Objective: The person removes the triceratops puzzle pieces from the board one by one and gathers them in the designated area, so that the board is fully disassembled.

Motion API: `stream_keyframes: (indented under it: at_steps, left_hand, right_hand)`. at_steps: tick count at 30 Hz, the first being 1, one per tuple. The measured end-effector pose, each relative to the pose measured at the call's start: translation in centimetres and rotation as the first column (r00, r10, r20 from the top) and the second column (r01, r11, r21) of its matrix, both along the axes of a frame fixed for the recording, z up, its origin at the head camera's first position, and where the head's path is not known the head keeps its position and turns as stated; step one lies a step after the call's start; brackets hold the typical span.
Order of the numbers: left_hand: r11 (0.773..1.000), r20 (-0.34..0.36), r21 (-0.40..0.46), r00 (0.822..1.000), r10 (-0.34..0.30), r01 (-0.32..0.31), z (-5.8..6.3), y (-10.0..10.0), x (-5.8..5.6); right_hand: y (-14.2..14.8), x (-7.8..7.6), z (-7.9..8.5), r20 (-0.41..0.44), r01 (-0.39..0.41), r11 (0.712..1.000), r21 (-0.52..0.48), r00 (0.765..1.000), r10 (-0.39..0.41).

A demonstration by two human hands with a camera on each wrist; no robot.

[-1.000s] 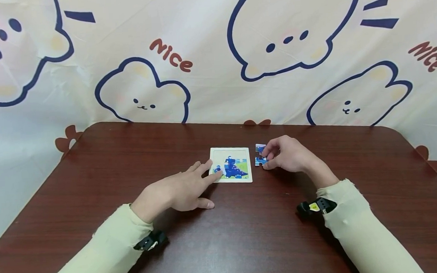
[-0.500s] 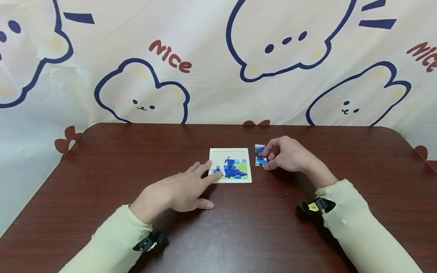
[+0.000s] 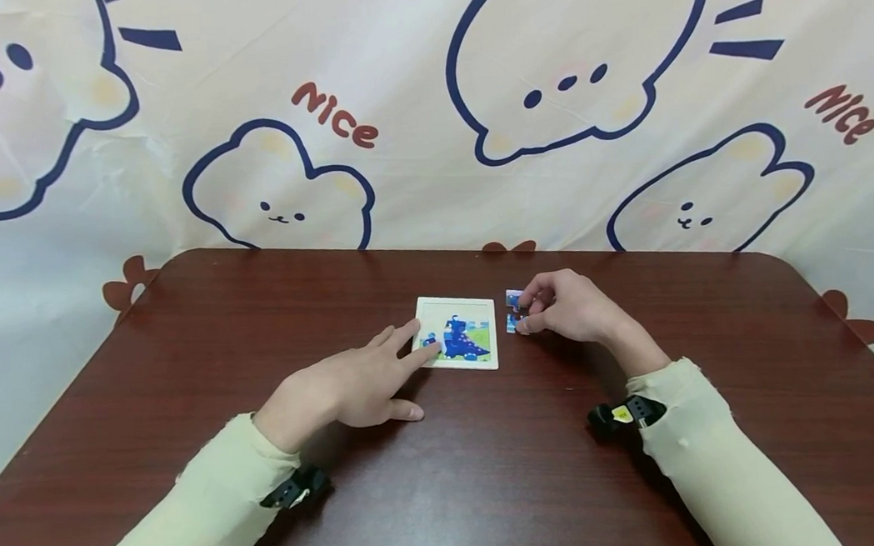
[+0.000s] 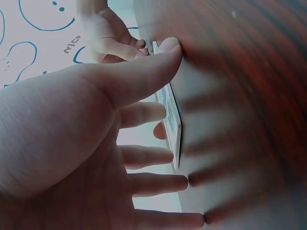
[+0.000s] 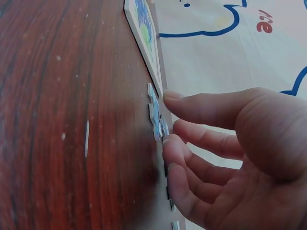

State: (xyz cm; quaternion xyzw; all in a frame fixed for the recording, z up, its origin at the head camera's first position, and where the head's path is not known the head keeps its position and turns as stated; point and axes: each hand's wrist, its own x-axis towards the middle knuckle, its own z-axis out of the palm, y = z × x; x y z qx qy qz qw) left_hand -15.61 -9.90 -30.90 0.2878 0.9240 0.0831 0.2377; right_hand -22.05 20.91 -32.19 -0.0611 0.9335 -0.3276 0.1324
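A white-framed puzzle tray (image 3: pixel 493 336) lies on the table, a blue dinosaur picture partly filled in. My left hand (image 3: pixel 361 382) is spread at its left side, fingertips on the frame and picture, thumb over the table. Two blue puzzle pieces lie right of the tray, an upper piece (image 3: pixel 512 298) and a lower piece (image 3: pixel 511 323). My right hand (image 3: pixel 570 307) is over them with fingers bent, thumb and index tips overlapping the pieces. In the right wrist view a gap shows between thumb and fingers, with a puzzle piece (image 5: pixel 154 115) flat beside the thumb tip.
In the right wrist view, more pieces (image 5: pixel 175 225) lie beyond the curled fingers. The dark wooden table (image 3: pixel 450 489) reaches back to a white cartoon-printed cloth (image 3: pixel 417 191). Both sleeves carry black wrist cameras.
My right hand has shifted slightly left, and its thumb covers more of the lower piece. The left hand stays on the tray; the head view has turned a little.
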Motion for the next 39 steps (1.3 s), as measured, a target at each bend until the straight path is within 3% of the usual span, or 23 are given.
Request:
stream_keyframes:
  at_steps: [5,14,27,39]
  left_hand:
    - [1.000,-0.028,0.015,0.999,-0.022,0.022,-0.1,0.2,0.0]
    - [0.992,-0.100,0.030,0.988,-0.120,0.124,-0.6,1.1,-0.4]
    - [0.991,-0.134,-0.020,0.982,-0.131,0.130,-1.2,1.9,-0.7]
    - [0.993,-0.104,-0.031,0.988,-0.114,0.112,-1.1,2.2,-0.8]
  right_hand:
    - [-0.5,0.0,0.1,-0.039,-0.018,0.999,-0.027,0.999,0.017]
    - [-2.1,0.2,0.4,-0.089,-0.083,0.995,-0.047,0.993,0.078]
    - [-6.2,0.2,0.1,-0.072,-0.197,0.979,-0.058,0.979,0.193]
    - [-7.8,-0.5,-0.4,0.018,-0.169,0.986,0.000,0.985,0.169]
